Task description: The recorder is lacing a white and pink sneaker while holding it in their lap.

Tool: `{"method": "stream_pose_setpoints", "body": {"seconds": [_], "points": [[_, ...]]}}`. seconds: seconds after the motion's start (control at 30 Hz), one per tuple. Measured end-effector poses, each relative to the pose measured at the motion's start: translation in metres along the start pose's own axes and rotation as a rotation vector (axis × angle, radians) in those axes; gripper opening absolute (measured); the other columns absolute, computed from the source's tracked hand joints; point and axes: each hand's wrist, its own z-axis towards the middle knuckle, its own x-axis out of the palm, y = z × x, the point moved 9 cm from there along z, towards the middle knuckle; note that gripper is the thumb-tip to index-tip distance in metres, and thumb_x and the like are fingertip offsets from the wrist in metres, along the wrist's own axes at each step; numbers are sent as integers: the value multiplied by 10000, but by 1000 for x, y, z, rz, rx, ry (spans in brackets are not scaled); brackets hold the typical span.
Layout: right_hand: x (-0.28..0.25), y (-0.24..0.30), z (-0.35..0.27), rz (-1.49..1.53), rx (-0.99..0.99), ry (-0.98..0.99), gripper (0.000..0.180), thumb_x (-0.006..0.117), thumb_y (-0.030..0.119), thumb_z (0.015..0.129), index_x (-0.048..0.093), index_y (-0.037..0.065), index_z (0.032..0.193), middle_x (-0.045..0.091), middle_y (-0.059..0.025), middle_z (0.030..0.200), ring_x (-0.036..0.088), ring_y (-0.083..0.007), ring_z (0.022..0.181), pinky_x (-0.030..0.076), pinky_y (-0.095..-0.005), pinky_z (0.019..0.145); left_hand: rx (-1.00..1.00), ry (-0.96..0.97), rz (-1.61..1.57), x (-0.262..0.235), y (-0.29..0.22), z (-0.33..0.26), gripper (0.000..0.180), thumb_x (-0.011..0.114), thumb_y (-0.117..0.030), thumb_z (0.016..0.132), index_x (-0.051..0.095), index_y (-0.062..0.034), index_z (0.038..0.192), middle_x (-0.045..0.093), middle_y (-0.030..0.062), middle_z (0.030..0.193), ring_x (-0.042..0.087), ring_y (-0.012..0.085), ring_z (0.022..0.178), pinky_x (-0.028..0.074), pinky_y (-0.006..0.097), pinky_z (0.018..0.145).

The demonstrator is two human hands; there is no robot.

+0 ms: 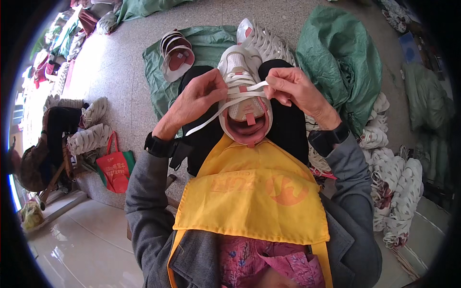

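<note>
A white and pink sneaker (244, 111) rests between my knees, its toe pointing away and its pink-lined opening toward me. White shoelace (211, 120) crosses the tongue, and one loose end hangs off to the left over my dark trousers. My left hand (201, 96) is at the shoe's left side, fingers pinched on the shoelace close to the eyelets. On the right side, my right hand (294, 90) pinches a stretch of the same lace between thumb and forefinger, pulled up over the tongue. A yellow apron (249, 192) covers my lap behind the heel.
Nested shoe uppers (177, 57) lie on a green sheet (211, 36) at the far left. White shoe pieces (271, 43) stand beyond the toe. A green sack (338, 67) bulges at the right, with stacked white shoes (398, 187) nearer. A red bag (115, 168) and a person (60, 129) are at the left.
</note>
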Motion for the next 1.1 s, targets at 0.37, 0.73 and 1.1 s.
{"method": "stream_pose_setpoints", "body": {"seconds": [0.37,0.73,1.1], "points": [[1,-1,2,-594,-64,-167,333,839,93,787,597,58,1013,486,83,807,450,7,685,388,-174,591,350,-231,679,3,-64,-8,130,608,-22,891,495,-33,954,469,75,661,468,217,574,421,333,579],[-13,-11,-1,-411,-50,-158,234,782,79,837,624,12,997,500,78,758,457,-6,653,397,-182,582,79,-59,583,-13,-38,3,243,608,-193,905,548,25,813,504,127,659,484,237,592,397,369,583],[-17,-12,1,-432,-98,-189,170,704,28,858,617,-14,998,575,40,796,529,-13,678,451,-199,604,30,74,305,-12,-28,0,192,625,-170,907,574,5,844,572,20,708,505,103,655,394,313,583]]}}
